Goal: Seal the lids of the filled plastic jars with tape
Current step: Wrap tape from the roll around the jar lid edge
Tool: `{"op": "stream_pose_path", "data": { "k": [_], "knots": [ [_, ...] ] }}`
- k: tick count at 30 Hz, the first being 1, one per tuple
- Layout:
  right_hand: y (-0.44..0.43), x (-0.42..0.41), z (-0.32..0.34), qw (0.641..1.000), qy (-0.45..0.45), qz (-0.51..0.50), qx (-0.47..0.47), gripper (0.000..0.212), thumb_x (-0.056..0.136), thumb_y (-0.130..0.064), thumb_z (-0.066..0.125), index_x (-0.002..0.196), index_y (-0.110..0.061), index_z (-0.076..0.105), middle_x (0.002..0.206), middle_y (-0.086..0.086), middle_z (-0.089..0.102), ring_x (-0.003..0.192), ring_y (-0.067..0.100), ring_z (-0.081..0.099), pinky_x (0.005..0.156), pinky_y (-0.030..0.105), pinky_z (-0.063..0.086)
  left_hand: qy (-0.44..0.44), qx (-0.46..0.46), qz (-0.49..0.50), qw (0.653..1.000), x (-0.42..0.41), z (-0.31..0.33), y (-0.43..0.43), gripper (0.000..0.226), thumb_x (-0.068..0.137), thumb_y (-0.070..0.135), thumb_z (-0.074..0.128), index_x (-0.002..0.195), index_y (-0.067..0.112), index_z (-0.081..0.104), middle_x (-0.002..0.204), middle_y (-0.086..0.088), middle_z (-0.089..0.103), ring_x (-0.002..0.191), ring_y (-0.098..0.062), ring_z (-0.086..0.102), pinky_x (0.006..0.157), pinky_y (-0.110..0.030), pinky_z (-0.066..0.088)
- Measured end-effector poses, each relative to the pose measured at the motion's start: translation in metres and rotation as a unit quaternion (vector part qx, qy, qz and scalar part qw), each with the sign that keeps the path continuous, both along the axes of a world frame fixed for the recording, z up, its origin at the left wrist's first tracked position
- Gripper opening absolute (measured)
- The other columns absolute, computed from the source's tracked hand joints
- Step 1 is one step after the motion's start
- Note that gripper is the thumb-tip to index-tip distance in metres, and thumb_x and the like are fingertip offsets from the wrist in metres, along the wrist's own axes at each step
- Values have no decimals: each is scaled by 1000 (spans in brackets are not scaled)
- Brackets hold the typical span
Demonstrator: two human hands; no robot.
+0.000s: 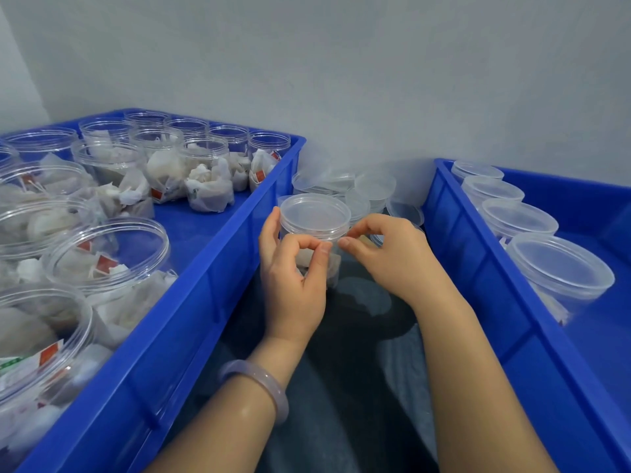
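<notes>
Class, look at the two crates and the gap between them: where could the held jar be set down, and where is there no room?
Free: right crate floor beside its lidded jars; left crate floor right of its open jars. Crowded: the rest of the left crate, and the loose lids beyond the held jar.

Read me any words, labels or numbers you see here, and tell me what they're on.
No text here is readable.
Red tags on the sachets in the left crate's jars: print too blurred.
Green-and-white label in the nearest jar: too blurred.
Held jar, lids, right crate: blank.

A lidded jar (pixel 314 230) sits between the left crate (pixel 191 302) and right crate (pixel 478 268).
</notes>
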State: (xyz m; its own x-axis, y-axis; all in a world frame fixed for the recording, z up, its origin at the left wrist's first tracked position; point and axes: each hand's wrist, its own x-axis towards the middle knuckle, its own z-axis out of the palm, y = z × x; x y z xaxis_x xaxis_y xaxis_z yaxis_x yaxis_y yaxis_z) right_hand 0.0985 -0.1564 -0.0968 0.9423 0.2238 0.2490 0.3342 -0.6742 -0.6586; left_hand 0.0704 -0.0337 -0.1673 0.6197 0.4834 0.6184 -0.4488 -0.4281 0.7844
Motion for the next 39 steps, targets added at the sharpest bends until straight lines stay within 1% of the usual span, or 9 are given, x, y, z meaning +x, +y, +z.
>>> {"op": "stream_pose_path", "data": {
  "k": [4, 9, 18, 22, 26, 29, 33, 36, 39],
  "knots": [
    [3, -1, -1, 1000, -2, -10, -7, 13, 87, -39, 64, 88, -28, 58, 101, -9, 59, 93, 6, 50, 62, 12, 30, -4, -5, 4, 1000, 0, 1, 0, 10, 82, 24, 62, 79, 16, 58, 144, -13, 40, 126, 8, 30, 98, 0, 24],
    [4, -2, 1, 1000, -6, -9, -11, 15, 86, -39, 65, 90, -26, 59, 100, -8, 60, 95, 7, 51, 63, 10, 30, -7, 2, 14, 1000, 0, 0, 0, 15, 83, 22, 62, 80, 7, 61, 142, -15, 41, 123, 12, 29, 94, 3, 23],
    [14, -4, -5, 998, -22, -45, 35, 30, 84, -35, 69, 105, -25, 50, 96, -9, 51, 99, 14, 51, 78, 30, 42, -16, -10, 22, 1000, 1, 2, 1, 18, 83, 7, 69, 78, 16, 55, 131, -3, 40, 119, 10, 37, 95, 1, 25],
    [11, -3, -4, 1000, 7, -17, 3, 66, 88, -36, 64, 146, -24, 34, 129, 5, 53, 123, 21, 46, 90, 25, 35, -19, -1, 21, 1000, 1, 2, 2, 15, 82, 9, 71, 77, 14, 58, 131, -5, 42, 120, -2, 41, 97, -2, 28],
    [9, -1, -4, 1000, 9, 6, 0, 63, 90, -35, 62, 146, -25, 36, 137, 10, 47, 131, 21, 40, 90, 19, 26, -26, -21, 26, 999, 3, 3, 4, 30, 76, 8, 76, 78, 18, 47, 127, -10, 50, 117, -10, 48, 93, -5, 32],
    [9, -2, -4, 1000, 5, 3, 12, 61, 89, -35, 64, 144, -26, 40, 135, 10, 49, 130, 19, 40, 90, 19, 26, -26, -99, -15, 995, 5, 2, 6, 44, 74, 9, 79, 93, 22, 42, 119, 1, 50, 111, 1, 50, 91, -13, 42],
    [8, -4, -4, 1000, -4, 5, 18, 61, 87, -36, 65, 143, -27, 42, 136, 7, 50, 130, 18, 41, 91, 20, 27, 38, -153, -69, 985, 7, 0, 6, 64, 82, 17, 72, 137, 19, 39, 128, 21, 43, 121, 0, 44, 98, -11, 38],
    [6, -3, -4, 999, -16, 13, 29, 55, 87, -34, 67, 138, -30, 48, 131, 8, 55, 125, 18, 44, 87, 19, 29, 34, -145, -115, 982, 9, -1, 9, 66, 83, 23, 68, 140, 30, 35, 127, 32, 40, 120, 6, 44, 92, -1, 34],
    [4, -2, -5, 1000, -6, 18, 18, 59, 86, -39, 65, 141, -33, 43, 135, 4, 53, 129, 17, 42, 89, 19, 28, 19, -146, -124, 981, 7, -3, 11, 68, 75, 41, 66, 134, 40, 32, 136, 21, 43, 125, 9, 41, 95, -4, 35]
  ]
}}
